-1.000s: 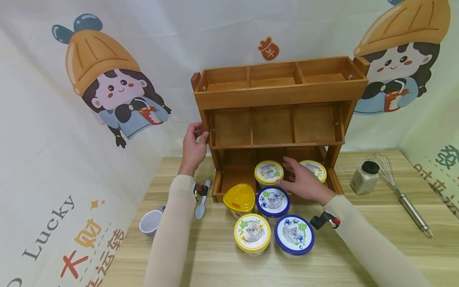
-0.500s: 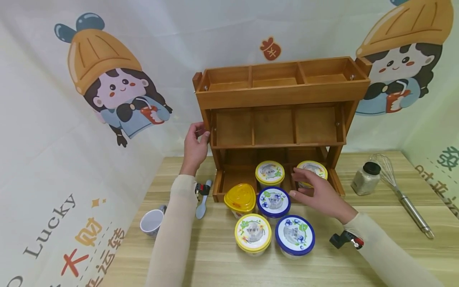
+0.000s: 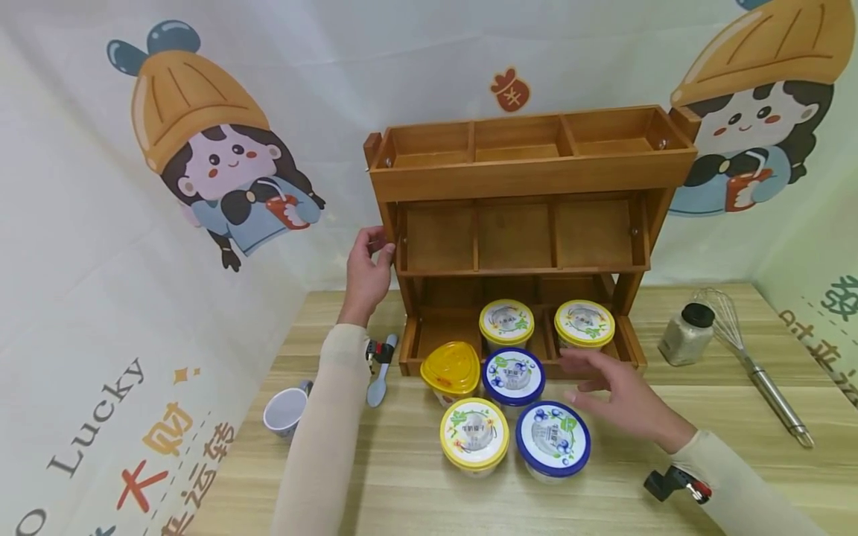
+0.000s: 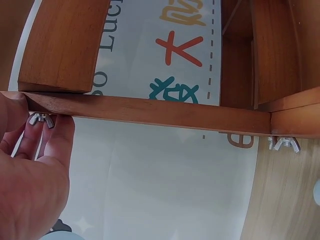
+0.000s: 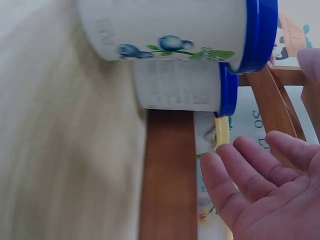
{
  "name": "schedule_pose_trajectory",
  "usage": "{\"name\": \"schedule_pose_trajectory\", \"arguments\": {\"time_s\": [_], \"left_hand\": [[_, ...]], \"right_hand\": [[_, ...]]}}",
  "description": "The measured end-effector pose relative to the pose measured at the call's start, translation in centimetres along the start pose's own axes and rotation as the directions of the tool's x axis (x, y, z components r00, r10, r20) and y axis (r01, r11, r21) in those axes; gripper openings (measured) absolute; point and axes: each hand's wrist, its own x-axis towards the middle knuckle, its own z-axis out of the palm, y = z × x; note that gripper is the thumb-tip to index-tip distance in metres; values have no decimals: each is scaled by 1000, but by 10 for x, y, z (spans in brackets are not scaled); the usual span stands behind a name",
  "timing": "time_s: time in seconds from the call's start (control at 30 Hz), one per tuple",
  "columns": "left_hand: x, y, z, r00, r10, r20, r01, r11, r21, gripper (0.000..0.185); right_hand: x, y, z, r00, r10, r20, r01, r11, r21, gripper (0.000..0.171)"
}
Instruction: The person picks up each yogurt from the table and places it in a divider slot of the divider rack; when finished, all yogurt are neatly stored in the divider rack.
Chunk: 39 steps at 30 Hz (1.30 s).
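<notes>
A brown wooden tiered rack [image 3: 529,179] stands at the back. My left hand [image 3: 369,275] grips its left side post, fingers close around a wing nut [image 4: 41,120] in the left wrist view. Two yellow-lidded tubs sit in the bottom tier, one in the middle compartment [image 3: 506,325], the other yellow-lidded tub [image 3: 585,324] in the right one. My right hand [image 3: 623,402], fingers extended and holding nothing, hovers right of a rear blue-lidded tub [image 3: 514,377] and a front blue-lidded tub [image 3: 553,439]. Left of these are a yellow-lidded tub [image 3: 474,435] and a tub with a rounded-triangular yellow lid [image 3: 451,369].
A light-blue spoon [image 3: 378,388] and a white mug [image 3: 284,413] lie left of the rack. To the right stand a black-capped jar [image 3: 687,336] and a whisk [image 3: 764,383]. A printed cloth [image 3: 308,112] hangs behind.
My right hand has drawn away from the tubs in the bottom tier, moving right and toward me, which uncovers the right yellow-lidded tub. My left hand stays on the post.
</notes>
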Motion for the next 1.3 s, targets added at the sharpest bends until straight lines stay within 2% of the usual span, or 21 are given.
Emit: {"name": "schedule_pose_trajectory", "arguments": {"time_s": [0.2,0.47,0.6,0.97,1.13,1.3], "left_hand": [[0,-1,-1,1000,6,-5,-6,1000,-10,31],[-1,0,-2,1000,-14,-7,14,1000,-10,31],[0,0,-2,1000,-5,-8,5,1000,-20,31],[2,-1,2,1000,1,-5,-1,1000,-13,32],[2,-1,1,1000,-3,-6,3,1000,-2,32],[2,-2,0,1000,8,1,-8,1000,-8,33]], "right_hand": [[-15,5,4,994,-85,68,83,996,34,60],[-29,6,13,981,-75,182,66,996,51,84],[-30,8,17,971,-101,217,82,992,96,93],[-37,10,22,963,-116,242,107,993,53,104],[-36,9,23,969,-116,219,104,993,64,103],[-35,7,19,975,-110,193,107,994,25,101]]}}
